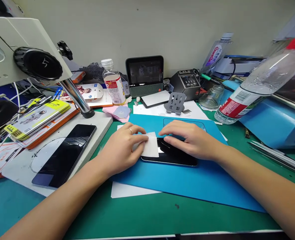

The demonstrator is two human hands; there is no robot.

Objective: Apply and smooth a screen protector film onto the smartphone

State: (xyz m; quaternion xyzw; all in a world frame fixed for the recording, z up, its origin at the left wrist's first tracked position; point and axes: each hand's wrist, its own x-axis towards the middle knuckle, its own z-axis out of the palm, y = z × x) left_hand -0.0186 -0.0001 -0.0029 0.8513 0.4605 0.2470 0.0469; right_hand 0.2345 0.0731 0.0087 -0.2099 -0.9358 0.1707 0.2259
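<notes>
A black smartphone (176, 156) lies face up on a blue mat (142, 176) in the middle of the bench. My left hand (125, 148), with a ring on one finger, pinches a small white wipe (152, 146) over the phone's left end. Above the right part of the screen is my right hand (189, 136), its fingers curved and slightly apart with nothing visible in them. Whether its fingertips touch the glass I cannot tell. Behind that hand, a clear screen protector with a dark outline (166, 122) partly shows on the mat.
At left, another phone (66, 155) rests on a microscope's white base (20, 166), beside stacked boxes (37, 116). A leaning bottle (252, 86) and blue machine (267, 123) stand at right. A small display (145, 73), drink bottle (113, 83) and grey phone stand (174, 103) are behind.
</notes>
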